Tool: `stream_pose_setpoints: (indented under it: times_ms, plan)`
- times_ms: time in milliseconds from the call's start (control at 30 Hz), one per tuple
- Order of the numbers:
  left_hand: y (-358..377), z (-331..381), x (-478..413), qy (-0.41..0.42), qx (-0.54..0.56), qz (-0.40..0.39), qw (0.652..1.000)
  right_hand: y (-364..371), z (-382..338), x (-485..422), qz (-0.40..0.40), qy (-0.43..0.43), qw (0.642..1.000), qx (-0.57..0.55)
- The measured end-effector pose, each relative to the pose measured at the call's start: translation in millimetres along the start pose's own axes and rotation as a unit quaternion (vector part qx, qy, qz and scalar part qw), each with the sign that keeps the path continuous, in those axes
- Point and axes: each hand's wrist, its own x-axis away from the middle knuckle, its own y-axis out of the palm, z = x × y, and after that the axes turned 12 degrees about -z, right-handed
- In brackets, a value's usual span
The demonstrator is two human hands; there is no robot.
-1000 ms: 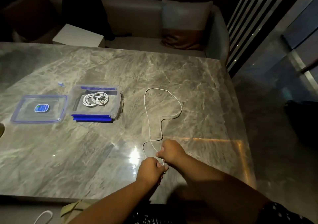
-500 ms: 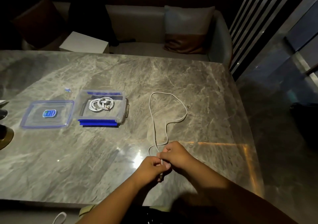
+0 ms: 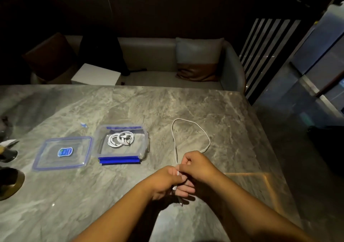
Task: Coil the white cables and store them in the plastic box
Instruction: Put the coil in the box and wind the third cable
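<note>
Head view: two bare hands meet over a grey marble table (image 3: 214, 111), low and near the middle.
White cable (image 3: 205, 137): thin and long — it lies on the table in one big loose loop, past the hands, to the right of the box. Both of its ends run back into the hands.
Left hand (image 3: 164, 183): fingers curled shut around the cable. A short bit with a plug pokes out under the fist.
Right hand (image 3: 195, 165): fingers bent tight, pinching the cable right beside the left hand. The two hands touch.
Plastic box (image 3: 147, 146): clear, with blue clips, open on the table, left of the loop and apart from it.
Coiled cables (image 3: 121, 139): white, wound in a neat round bundle — they lie inside the box.
Lid (image 3: 46, 159): clear with a blue rim and a blue sticker, flat on the table just left of the box.
</note>
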Motion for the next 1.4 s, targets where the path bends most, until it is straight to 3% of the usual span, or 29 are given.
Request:
stream_pose_setpoints:
  times_ms: [100,233,367,600,800,1400]
  plan:
    - [-14,20,19,0.001,-0.009,-0.045,0.999,-4,-25,-7,0.034,-0.062,0.997,0.044]
    - [-29,55,55,0.003,-0.006,-0.135,0.991,-7,-64,-16,0.005,-0.178,0.98,0.093]
    - [-39,86,93,0.023,-0.023,-0.231,0.972,-11,-108,-20,-0.032,-0.206,0.967,0.147]
    - [-57,125,145,0.049,-0.074,-0.299,0.95,-25,-165,-19,-0.064,-0.226,0.947,0.218]
    - [-55,155,165,0.045,-0.141,-0.303,0.942,-54,-210,-5,-0.031,-0.25,0.94,0.23]
    - [12,224,174,0.124,-0.173,-0.311,0.926,-129,-298,44,0.015,-0.297,0.937,0.18]
